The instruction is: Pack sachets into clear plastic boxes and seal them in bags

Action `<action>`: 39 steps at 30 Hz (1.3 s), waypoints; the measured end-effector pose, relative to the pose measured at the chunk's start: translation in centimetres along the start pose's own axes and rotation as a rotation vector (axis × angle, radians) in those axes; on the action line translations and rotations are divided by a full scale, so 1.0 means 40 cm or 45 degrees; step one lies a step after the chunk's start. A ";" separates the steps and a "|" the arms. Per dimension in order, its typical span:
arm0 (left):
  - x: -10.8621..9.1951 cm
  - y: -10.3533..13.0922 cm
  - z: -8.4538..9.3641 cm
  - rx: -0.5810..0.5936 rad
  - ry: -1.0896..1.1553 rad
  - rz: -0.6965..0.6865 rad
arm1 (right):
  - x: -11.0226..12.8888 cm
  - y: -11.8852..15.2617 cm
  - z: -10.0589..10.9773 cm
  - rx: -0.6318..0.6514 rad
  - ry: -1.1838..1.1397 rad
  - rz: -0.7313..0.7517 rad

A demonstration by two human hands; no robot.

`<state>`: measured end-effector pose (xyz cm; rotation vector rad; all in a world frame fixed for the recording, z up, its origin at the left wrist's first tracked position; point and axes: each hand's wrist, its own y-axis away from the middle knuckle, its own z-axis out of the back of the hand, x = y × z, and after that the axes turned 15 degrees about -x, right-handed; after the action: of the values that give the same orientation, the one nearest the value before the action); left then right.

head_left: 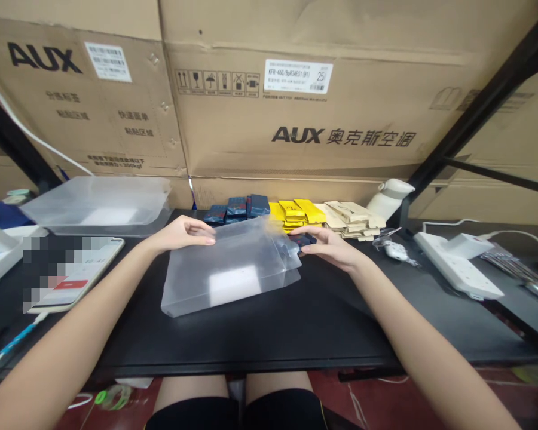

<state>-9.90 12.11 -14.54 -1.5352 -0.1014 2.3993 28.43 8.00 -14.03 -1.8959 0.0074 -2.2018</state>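
Observation:
A frosted clear plastic box point(224, 263) with a white label lies tilted in front of me, its open flaps to the right. My left hand point(188, 232) is closed on its upper left edge, thumb along the top. At the flap end, my right hand point(329, 245) pinches a small dark blue packet point(302, 240), partly hidden by the fingers and flaps. Whether the packet is inside the opening or just beside it, I cannot tell. Just behind stand stacks of dark blue packets point(237, 208), yellow packets point(298, 210) and cream packets point(352, 216).
More clear plastic boxes point(98, 200) are stacked at back left, near a charging phone point(78, 275). To the right are a white bottle point(391, 200), an earphone case point(397, 251) and a power strip point(457, 269). Large cardboard cartons point(233, 131) wall the back of the black table point(260, 334).

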 end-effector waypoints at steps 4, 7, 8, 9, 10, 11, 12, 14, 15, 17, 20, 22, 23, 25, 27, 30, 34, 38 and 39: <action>-0.002 0.001 0.001 0.029 -0.082 -0.023 | -0.022 -0.010 0.002 -0.004 0.160 -0.172; -0.006 0.003 -0.002 0.056 -0.107 -0.018 | -0.042 -0.013 -0.011 -0.049 0.152 -0.263; -0.008 0.004 -0.004 0.060 -0.098 -0.017 | -0.046 -0.012 -0.019 -0.062 0.148 -0.259; -0.009 0.004 -0.005 0.061 -0.090 -0.018 | -0.049 -0.009 -0.028 -0.071 0.155 -0.241; -0.010 0.005 -0.006 0.059 -0.084 -0.020 | -0.049 -0.006 -0.037 -0.079 0.168 -0.220; -0.010 0.005 -0.007 0.054 -0.083 -0.026 | -0.047 -0.003 -0.045 -0.089 0.181 -0.203; -0.009 0.004 -0.007 0.049 -0.087 -0.032 | -0.043 0.001 -0.051 -0.098 0.188 -0.198; -0.007 0.003 -0.006 0.044 -0.108 -0.046 | -0.033 0.008 -0.056 -0.093 0.176 -0.222; -0.005 0.001 -0.005 0.045 -0.124 -0.050 | -0.027 0.011 -0.055 -0.061 0.150 -0.241; 0.000 -0.001 -0.002 0.045 -0.156 -0.043 | -0.018 0.013 -0.049 0.060 0.094 -0.279; 0.005 -0.004 0.001 0.036 -0.169 -0.026 | -0.013 0.012 -0.038 0.143 0.064 -0.301; 0.007 -0.005 0.001 0.035 -0.151 -0.028 | -0.014 0.009 -0.036 0.050 0.053 -0.268; 0.008 -0.005 0.001 0.031 -0.137 -0.031 | -0.016 0.008 -0.037 0.006 0.034 -0.247; 0.010 -0.006 0.000 0.019 -0.104 -0.032 | -0.018 0.005 -0.040 -0.034 -0.035 -0.213; 0.013 -0.007 -0.001 0.005 -0.075 -0.023 | -0.018 0.003 -0.041 -0.015 -0.127 -0.194; 0.016 -0.008 -0.001 -0.006 -0.056 0.000 | -0.019 0.003 -0.034 0.057 -0.265 -0.189; 0.014 -0.008 0.000 0.038 -0.088 0.022 | -0.022 0.004 -0.016 0.178 -0.315 -0.335; 0.010 -0.007 0.000 0.068 -0.140 0.028 | -0.025 0.003 0.002 0.246 -0.274 -0.460; 0.009 -0.007 0.000 0.067 -0.145 0.030 | -0.025 0.003 0.006 0.248 -0.269 -0.471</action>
<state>-10.00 12.48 -14.80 -1.3840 -0.0442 2.4867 28.82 8.12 -14.98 -2.1396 -0.6164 -2.1029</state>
